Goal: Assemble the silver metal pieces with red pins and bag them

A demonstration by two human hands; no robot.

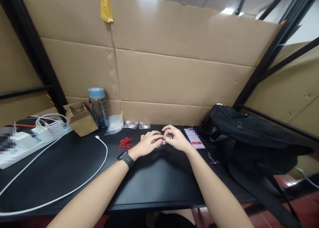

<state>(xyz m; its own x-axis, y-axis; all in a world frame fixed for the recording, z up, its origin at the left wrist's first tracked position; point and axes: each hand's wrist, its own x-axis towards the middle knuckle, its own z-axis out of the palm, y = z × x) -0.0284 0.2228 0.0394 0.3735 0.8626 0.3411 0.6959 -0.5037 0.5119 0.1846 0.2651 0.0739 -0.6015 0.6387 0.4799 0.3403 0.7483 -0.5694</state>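
Near the far middle of the black table, my left hand (149,143) and my right hand (176,139) meet over small shiny silver pieces. A round silver piece (170,136) shows inside the curl of my right hand, with thumb and fingers bent around it. My left hand's thumb and fingers are drawn close together, their tips by the right fingertips; what they pinch is mostly hidden. More silver glints beneath the left fingers, too small to make out. A tangle of red cord (125,143) lies left of my left hand, which wears a black watch (126,158).
Behind my hands lie two clear packets with round silver pieces (131,124). A phone (194,138), keychain (213,160) and black bag (249,135) are right. Leftward are a bottle (98,108), cardboard box (81,118), power strip (47,141) and white cable (106,155).
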